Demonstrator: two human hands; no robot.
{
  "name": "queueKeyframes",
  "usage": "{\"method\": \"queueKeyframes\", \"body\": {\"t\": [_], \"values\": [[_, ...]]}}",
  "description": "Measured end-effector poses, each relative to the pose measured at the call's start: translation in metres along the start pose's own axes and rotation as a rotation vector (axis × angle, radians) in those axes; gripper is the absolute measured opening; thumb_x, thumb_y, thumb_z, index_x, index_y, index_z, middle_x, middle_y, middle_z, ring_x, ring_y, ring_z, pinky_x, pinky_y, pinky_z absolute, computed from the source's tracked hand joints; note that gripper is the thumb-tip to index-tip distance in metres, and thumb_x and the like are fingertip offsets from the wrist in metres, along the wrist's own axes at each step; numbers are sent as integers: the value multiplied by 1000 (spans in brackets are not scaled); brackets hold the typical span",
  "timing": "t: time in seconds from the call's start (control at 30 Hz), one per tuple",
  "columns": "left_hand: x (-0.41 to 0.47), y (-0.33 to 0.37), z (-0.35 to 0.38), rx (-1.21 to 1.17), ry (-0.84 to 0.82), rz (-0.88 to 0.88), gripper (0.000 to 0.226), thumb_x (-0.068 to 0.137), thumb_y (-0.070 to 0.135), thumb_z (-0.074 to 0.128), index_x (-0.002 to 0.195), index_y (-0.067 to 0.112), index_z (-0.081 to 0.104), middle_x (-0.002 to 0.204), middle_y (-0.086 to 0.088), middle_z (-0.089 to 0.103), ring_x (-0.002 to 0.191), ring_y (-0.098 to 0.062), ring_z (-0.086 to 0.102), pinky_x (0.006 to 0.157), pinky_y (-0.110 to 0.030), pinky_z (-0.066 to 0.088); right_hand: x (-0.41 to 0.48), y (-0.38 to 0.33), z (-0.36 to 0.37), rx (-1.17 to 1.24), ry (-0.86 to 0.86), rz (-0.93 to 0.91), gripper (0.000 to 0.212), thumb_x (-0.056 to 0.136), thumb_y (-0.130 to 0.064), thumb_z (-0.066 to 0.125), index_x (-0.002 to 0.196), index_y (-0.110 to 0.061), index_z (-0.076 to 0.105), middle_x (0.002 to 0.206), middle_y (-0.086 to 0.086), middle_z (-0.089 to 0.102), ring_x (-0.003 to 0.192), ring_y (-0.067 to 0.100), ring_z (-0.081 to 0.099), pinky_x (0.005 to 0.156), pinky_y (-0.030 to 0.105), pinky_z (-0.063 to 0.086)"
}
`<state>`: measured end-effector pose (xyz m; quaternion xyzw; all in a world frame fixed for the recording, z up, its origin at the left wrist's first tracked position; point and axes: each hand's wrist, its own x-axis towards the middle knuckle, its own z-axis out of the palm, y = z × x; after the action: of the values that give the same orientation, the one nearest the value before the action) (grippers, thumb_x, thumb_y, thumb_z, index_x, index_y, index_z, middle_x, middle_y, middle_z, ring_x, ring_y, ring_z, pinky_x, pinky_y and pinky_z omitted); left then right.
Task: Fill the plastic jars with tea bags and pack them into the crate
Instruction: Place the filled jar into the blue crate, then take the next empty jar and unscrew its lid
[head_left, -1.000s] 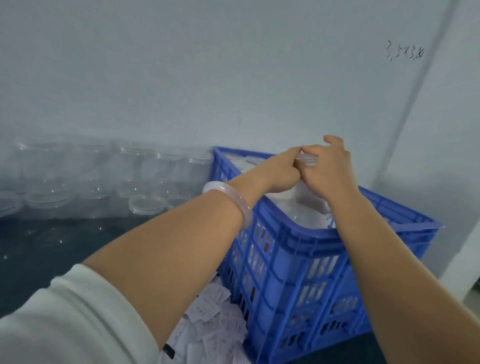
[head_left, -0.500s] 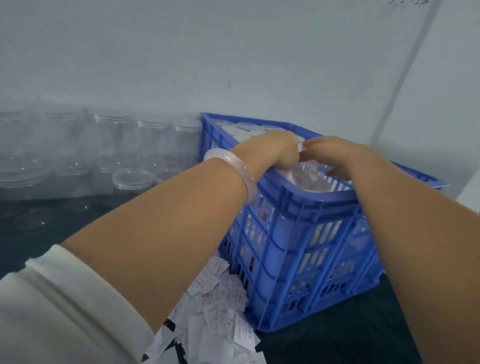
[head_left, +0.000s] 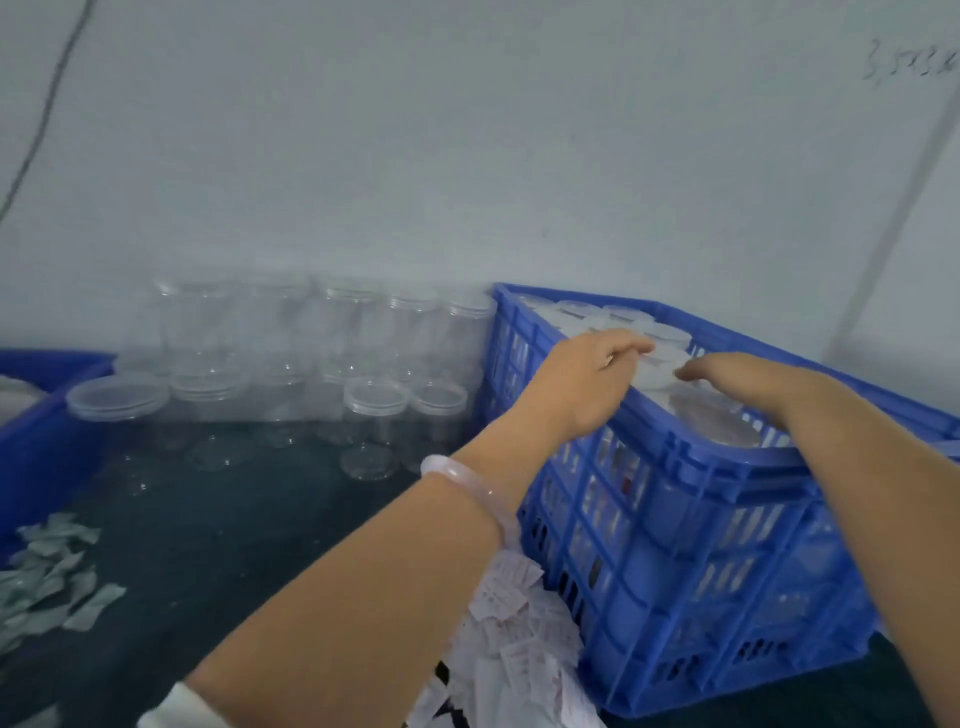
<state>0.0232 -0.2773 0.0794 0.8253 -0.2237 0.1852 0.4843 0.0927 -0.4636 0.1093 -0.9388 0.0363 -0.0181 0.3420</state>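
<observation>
1. The left hand (head_left: 587, 387) bends its fingers over a jar lid (head_left: 662, 370). I cannot tell if it grips.
2. The right hand (head_left: 743, 376) lies loose and flat, just right of that lid.
3. That jar stands upright between both hands, inside the blue crate (head_left: 675, 525).
4. The crate looks nearly full of lidded jars.
5. Empty jars (head_left: 374, 415) stand to the left of the crate. Tea bags (head_left: 511, 623) lie below it.

Blue crate (head_left: 675, 545) — clear jars (head_left: 374, 415)
</observation>
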Motion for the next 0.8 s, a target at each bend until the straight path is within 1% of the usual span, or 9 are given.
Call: {"method": "queueKeyframes", "body": {"t": [0.07,0.13,0.2,0.27,0.4,0.5,0.57,0.67,0.8], "values": [[-39,-23,-18,-14,-15,2,33,101,18,43,131,20,58,140,6,51,114,-2,50,85,3,34,-8,-9,-1,-62,72,-123,47,97,-36,53,137,-11,50,149,11,42,135,29,39,105,37,30],[-76,-50,-39,119,-66,-33,36,99,18,48,133,24,55,143,8,47,127,-2,43,96,-4,31,-22,-22,-1,-111,114,-232,42,95,-36,57,130,-13,57,142,10,49,132,29,43,109,39,30],[-106,-77,-62,245,-55,-82,38,96,13,52,133,24,55,144,6,47,133,-5,39,101,-7,28,-39,-35,3,-156,173,-410,36,92,-30,62,126,-17,61,139,5,54,131,25,45,105,33,31],[-129,-94,-86,303,1,-147,39,95,8,52,131,23,57,143,3,48,133,-7,38,94,3,24,-60,-65,15,-169,223,-620,29,90,-29,64,118,-23,65,127,-3,60,122,18,51,98,26,32],[-149,-111,-121,419,53,-278,45,94,9,51,137,20,51,140,2,50,123,-16,49,90,-5,28,-96,-137,76,-102,94,-871,19,89,-28,65,108,-25,70,101,-11,66,100,7,57,90,20,35],[-160,-122,-147,476,57,-358,54,92,13,53,144,22,40,145,2,45,120,-24,51,100,-21,36,-106,-173,138,-191,-13,-928,28,89,-27,65,115,-18,68,108,-3,66,105,14,59,90,21,37],[-169,-133,-168,523,68,-402,59,91,15,54,147,20,34,149,1,39,133,-22,40,111,-31,32,-105,-186,178,-213,-101,-928,33,90,-27,63,121,-17,65,118,1,65,112,18,58,97,27,40],[-175,-150,-201,593,120,-462,66,91,17,56,149,18,26,153,-2,31,142,-19,25,115,-32,23,-97,-202,228,-230,-193,-899,39,91,-30,61,128,-17,59,124,2,62,117,21,56,97,29,40],[-154,-163,-239,550,316,-528,70,89,15,57,150,14,22,153,-10,30,139,-29,28,114,-39,26,-77,-228,275,-118,-248,-805,52,92,-30,62,138,-13,47,136,7,54,123,24,52,94,26,36]]}}
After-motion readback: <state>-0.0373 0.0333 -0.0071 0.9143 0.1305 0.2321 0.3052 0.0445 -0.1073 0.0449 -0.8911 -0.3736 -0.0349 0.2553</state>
